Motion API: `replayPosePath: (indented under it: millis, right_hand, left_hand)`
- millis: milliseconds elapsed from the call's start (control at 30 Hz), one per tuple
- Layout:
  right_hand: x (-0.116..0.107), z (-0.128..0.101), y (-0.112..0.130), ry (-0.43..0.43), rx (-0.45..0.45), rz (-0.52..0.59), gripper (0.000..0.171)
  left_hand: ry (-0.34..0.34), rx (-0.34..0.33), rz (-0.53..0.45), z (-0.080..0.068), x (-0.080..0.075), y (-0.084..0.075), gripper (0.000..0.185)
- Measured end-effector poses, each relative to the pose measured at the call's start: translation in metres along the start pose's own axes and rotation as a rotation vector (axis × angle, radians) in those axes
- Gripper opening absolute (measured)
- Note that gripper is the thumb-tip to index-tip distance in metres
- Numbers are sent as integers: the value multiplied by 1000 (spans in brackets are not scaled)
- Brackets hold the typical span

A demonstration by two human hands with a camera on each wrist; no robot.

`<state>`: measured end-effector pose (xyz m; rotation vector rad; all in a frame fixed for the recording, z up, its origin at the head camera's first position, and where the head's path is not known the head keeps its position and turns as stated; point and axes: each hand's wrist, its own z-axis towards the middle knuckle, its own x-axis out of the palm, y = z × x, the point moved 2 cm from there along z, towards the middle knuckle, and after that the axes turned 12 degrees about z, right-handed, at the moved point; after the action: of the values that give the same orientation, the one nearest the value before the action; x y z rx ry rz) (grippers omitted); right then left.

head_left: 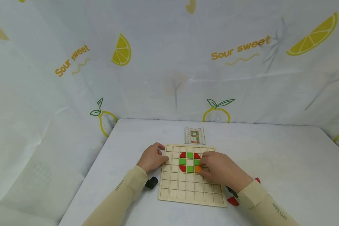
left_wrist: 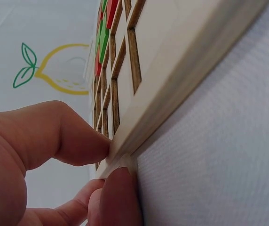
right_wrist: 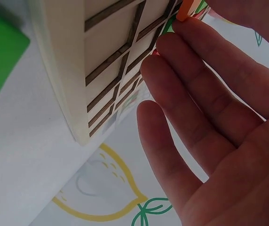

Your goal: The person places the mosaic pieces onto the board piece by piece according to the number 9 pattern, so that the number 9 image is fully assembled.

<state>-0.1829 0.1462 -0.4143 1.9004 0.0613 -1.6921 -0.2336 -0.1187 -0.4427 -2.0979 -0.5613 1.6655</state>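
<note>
A wooden grid board [head_left: 183,185] lies on the white table. My left hand [head_left: 152,158] pinches its left edge near the far corner, the thumb [left_wrist: 78,141] along the rim. Red quarter-round tiles [head_left: 182,169] and green square tiles [head_left: 190,169] form a ring around a bare cell. At the ring's near right corner is an orange tile [head_left: 197,169], pinched between the thumb and index finger of my right hand [head_left: 218,166]. In the right wrist view that orange tile [right_wrist: 185,9] shows at the index fingertip, and the other fingers are extended.
Behind the board lies a pattern card [head_left: 195,136] with a coloured figure. Red pieces [head_left: 233,201] lie right of the board, partly under my right forearm. A green piece [right_wrist: 3,56] shows close to the right wrist camera. A black object [head_left: 151,182] is by my left wrist.
</note>
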Motion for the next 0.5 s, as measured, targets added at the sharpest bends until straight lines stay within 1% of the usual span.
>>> replayPosePath:
  millis: [333,500]
  right_hand:
    - [-1,-1,0,-8,-24,-4,12]
    - [-2,-1,-1,-8,-37,-11,10]
  left_hand:
    - [-2,-3,7,0,-1,-1,43]
    - [-5,-3,4,1,0,0,42]
